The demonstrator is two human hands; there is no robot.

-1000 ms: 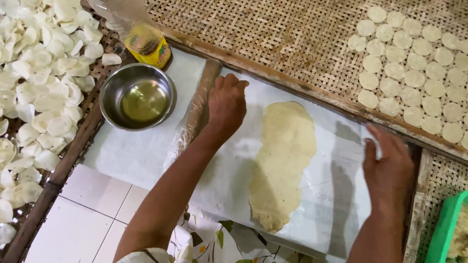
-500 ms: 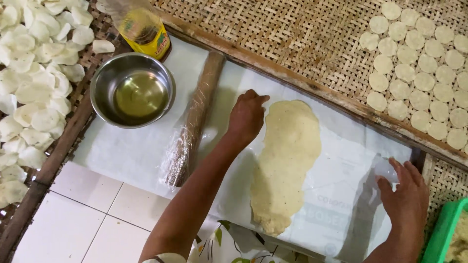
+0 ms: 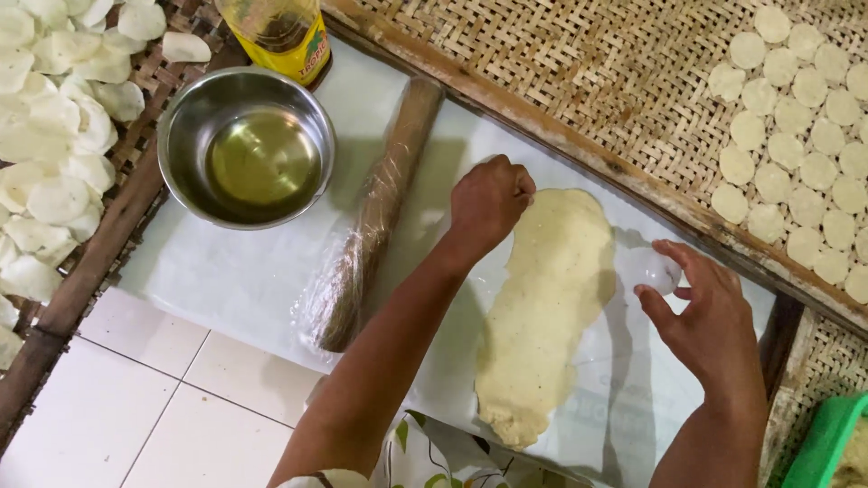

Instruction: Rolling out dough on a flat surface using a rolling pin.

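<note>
A long flat sheet of pale dough (image 3: 547, 303) lies on a white plastic sheet (image 3: 244, 280). My left hand (image 3: 489, 202) is closed into a loose fist, resting at the dough's upper left edge. My right hand (image 3: 710, 316) hovers at the dough's right side, its fingers curled around a small clear round cup (image 3: 653, 269). A wooden rolling pin wrapped in clear film (image 3: 375, 217) lies left of my left arm, untouched.
A steel bowl of oil (image 3: 246, 149) and a yellow oil bottle (image 3: 280, 36) stand at the upper left. A woven bamboo tray (image 3: 579, 63) holds several round dough discs (image 3: 796, 136). Another tray of white pieces (image 3: 54, 136) lies left. A green container (image 3: 827, 443) sits at the lower right.
My left hand left the rolling pin and moved right to the dough's top edge. My right hand came up from the sheet's lower right corner and now holds the small clear cup.
</note>
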